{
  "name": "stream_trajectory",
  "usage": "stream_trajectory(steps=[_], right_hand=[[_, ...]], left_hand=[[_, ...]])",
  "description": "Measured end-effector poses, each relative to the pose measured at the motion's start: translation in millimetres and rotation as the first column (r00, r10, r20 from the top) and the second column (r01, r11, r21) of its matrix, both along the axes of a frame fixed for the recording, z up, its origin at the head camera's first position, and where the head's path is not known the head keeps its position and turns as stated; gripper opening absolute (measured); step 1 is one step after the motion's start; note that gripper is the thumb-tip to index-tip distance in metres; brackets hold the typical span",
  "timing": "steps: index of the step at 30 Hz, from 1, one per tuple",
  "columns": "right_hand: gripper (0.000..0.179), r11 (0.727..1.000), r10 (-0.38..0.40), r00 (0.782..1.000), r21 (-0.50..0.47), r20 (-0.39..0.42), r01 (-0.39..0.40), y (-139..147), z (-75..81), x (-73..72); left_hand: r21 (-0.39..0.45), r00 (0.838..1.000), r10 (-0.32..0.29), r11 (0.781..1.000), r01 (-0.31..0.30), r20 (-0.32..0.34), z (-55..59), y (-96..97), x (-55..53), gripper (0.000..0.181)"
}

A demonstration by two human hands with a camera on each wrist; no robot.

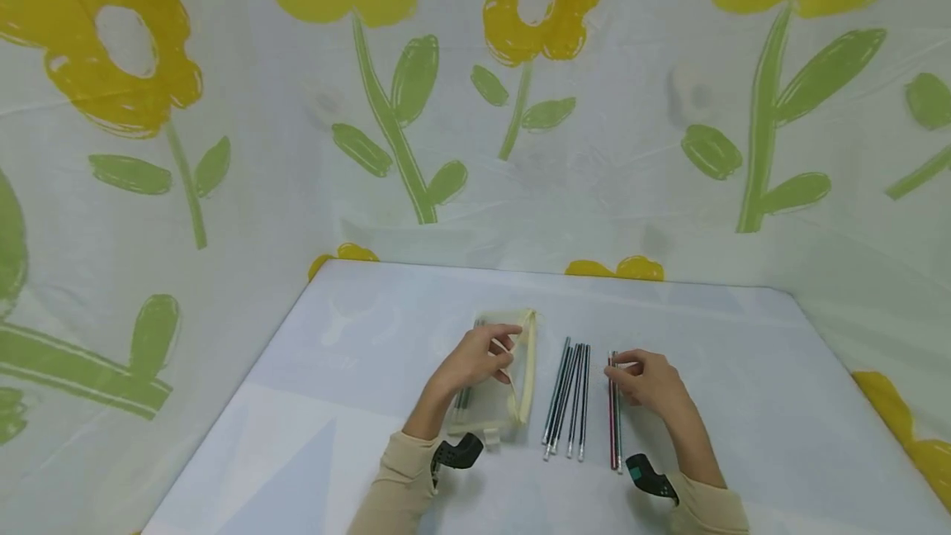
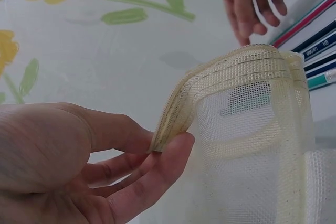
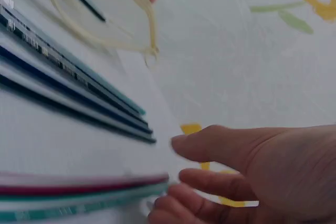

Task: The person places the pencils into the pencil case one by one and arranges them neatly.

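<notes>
My left hand [image 1: 473,357] pinches the zippered edge of a cream mesh pencil pouch [image 2: 247,156] between thumb and fingers, holding its mouth raised. A few dark pencils [image 1: 462,404] show at the pouch's left side in the head view. My right hand [image 1: 648,380] is by the far ends of a red pencil [image 1: 612,432] and a green pencil [image 1: 619,444], which lie side by side. In the right wrist view its thumb stands apart from the bent fingers, with nothing between them; whether a fingertip touches the green pencil is unclear.
Several dark pencils [image 1: 568,395] lie in a loose bunch between the pouch and the red and green pair, eraser ends nearest me. The white table [image 1: 297,403] is bordered by a flower-printed curtain [image 1: 594,188] at the back and sides.
</notes>
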State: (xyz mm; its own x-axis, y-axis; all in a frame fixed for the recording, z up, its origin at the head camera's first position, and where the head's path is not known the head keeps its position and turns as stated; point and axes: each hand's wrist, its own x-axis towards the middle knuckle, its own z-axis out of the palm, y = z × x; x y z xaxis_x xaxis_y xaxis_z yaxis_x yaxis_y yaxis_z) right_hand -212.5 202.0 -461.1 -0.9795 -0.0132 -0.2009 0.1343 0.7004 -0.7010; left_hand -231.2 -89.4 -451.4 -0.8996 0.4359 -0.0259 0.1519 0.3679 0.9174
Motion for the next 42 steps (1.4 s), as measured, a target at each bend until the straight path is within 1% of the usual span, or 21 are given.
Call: stream_trajectory(steps=[3,5,9,14,21,26,29,32,36,39,42], right_hand=[[0.048,0.999,-0.005,0.998,0.041,0.059,0.003,11.5,-0.9,-0.3],[0.047,0.999,0.005,0.996,0.047,0.087,-0.009,15.1,-1.0,-1.4],[0.043,0.999,0.004,0.994,0.048,0.113,-0.01,17.0,-0.1,-3.1],[0.041,0.999,0.006,0.995,0.045,0.102,-0.01,16.8,2.5,-5.9],[0.042,0.999,-0.008,0.996,0.053,0.09,0.003,15.6,-4.3,-10.3],[0.037,0.999,0.003,0.998,0.045,0.07,-0.007,16.0,-6.5,-9.9],[0.037,0.999,-0.003,0.998,0.054,0.058,0.0,16.3,-6.8,-8.3],[0.04,0.997,-0.031,0.998,0.076,0.05,0.027,15.7,-6.7,-6.8],[0.048,0.994,-0.068,0.995,0.094,0.068,0.062,12.3,-6.3,-4.3],[0.052,0.991,-0.082,0.994,0.111,0.075,0.073,9.2,-6.9,-2.6],[0.052,0.988,-0.086,0.994,0.134,0.07,0.077,5.9,-7.4,-0.6]], left_hand=[[0.003,1.0,0.003,1.0,-0.003,0.004,-1.9,-0.2,-1.0,0.048],[-0.002,1.0,0.009,1.0,-0.009,0.005,-2.6,-0.9,-1.5,0.048],[-0.002,1.0,0.014,1.0,-0.014,0.005,-2.2,-2.0,-2.3,0.048],[0.015,1.0,0.013,1.0,-0.013,0.002,0.5,-2.8,-3.6,0.048],[0.012,1.0,0.004,1.0,-0.004,0.0,0.0,-3.2,-5.5,0.048],[0.002,1.0,0.011,1.0,-0.011,0.003,-1.0,-2.8,-5.9,0.048],[-0.004,1.0,0.01,1.0,-0.01,-0.001,-2.1,-2.8,-6.3,0.048],[-0.006,1.0,0.008,1.0,-0.008,0.003,-3.0,-2.4,-6.0,0.048],[-0.006,1.0,0.007,1.0,-0.007,0.013,-3.4,-0.9,-5.0,0.048],[-0.007,1.0,0.007,1.0,-0.007,0.012,-3.2,0.7,-4.4,0.048],[-0.006,1.0,0.007,1.0,-0.007,0.009,-3.4,2.1,-3.8,0.047]])
